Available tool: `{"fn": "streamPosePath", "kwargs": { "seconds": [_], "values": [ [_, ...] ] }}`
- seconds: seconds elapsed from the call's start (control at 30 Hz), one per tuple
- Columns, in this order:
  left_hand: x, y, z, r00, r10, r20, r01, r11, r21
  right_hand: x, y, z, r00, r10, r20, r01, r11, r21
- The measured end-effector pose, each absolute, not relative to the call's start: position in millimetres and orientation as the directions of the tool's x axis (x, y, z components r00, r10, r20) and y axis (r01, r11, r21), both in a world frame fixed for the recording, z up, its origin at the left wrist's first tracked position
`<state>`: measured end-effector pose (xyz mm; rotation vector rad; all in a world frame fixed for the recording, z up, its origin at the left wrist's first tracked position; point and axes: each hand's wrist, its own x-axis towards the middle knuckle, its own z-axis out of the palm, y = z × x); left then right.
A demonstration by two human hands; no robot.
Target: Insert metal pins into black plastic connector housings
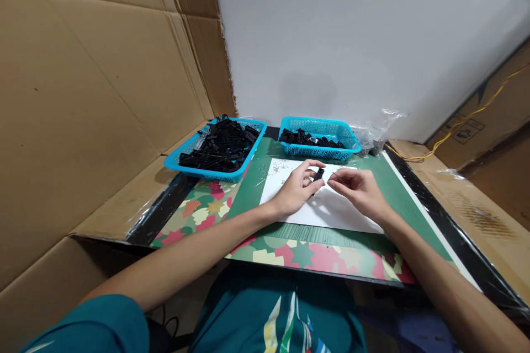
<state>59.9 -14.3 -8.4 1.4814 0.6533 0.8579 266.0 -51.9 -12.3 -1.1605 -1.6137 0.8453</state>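
Observation:
Between the thumb and fingers of my left hand [295,190] is a small black plastic part [318,174], held upright above a white sheet of paper [335,212]. Just to its right, my right hand [359,190] is closed in a pinch, its fingertips a short gap from the part. Something thin, perhaps a pin, shows at those fingertips, too small to make out. Small metal pieces [279,167] lie scattered on the paper near its far left corner.
A blue basket [176,162] heaped with black plastic parts stands at the back left. Another blue basket [318,151] holds fewer parts. Beside it lies a clear plastic bag [375,140]. Cardboard walls [103,66] flank the table, and a yellow wire [445,140] hangs at right.

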Motion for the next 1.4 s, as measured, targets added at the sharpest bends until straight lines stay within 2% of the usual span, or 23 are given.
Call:
{"fn": "streamPosePath", "kwargs": {
  "seconds": [0.17, 0.23, 0.3, 0.43, 0.5, 0.63, 0.73, 0.9, 1.4],
  "values": [
    [58.1, -17.7, -4.4, 0.668, 0.739, -0.088, -0.122, 0.226, 0.966, 268.4, -53.8, -10.1, 0.016, 0.928, 0.372, 0.388, 0.338, -0.858],
    [55.6, -18.3, -2.2, 0.72, 0.683, -0.124, -0.137, 0.315, 0.939, 270.5, -53.1, -9.3, 0.027, 0.927, 0.375, 0.403, 0.333, -0.853],
    [53.1, -17.6, -1.3, 0.79, 0.602, -0.114, -0.117, 0.33, 0.937, 273.3, -51.6, -7.7, 0.027, 0.934, 0.357, 0.413, 0.315, -0.854],
    [51.4, -15.4, -3.8, 0.883, 0.456, -0.111, 0.029, 0.184, 0.982, 283.1, -49.8, -1.1, -0.004, 0.956, 0.293, 0.411, 0.269, -0.871],
    [52.7, -16.8, -4.6, 0.871, 0.479, -0.104, 0.101, 0.033, 0.994, 289.6, -49.7, 1.6, -0.027, 0.967, 0.255, 0.399, 0.244, -0.884],
    [56.0, -24.2, -2.1, 0.804, 0.594, 0.025, 0.19, -0.296, 0.936, 297.2, -48.6, -0.6, -0.057, 0.982, 0.178, 0.413, 0.185, -0.892],
    [56.5, -28.4, -0.5, 0.75, 0.659, 0.06, 0.298, -0.417, 0.859, 292.9, -46.3, -6.4, -0.102, 0.983, 0.155, 0.45, 0.185, -0.873],
    [56.0, -28.0, 0.2, 0.77, 0.636, 0.05, 0.332, -0.467, 0.819, 281.9, -41.8, -13.6, -0.179, 0.979, 0.098, 0.502, 0.176, -0.847],
    [55.1, -28.1, 0.7, 0.782, 0.623, 0.023, 0.367, -0.49, 0.79, 279.2, -43.6, -18.1, -0.202, 0.957, 0.21, 0.612, 0.291, -0.735]
  ]
}}
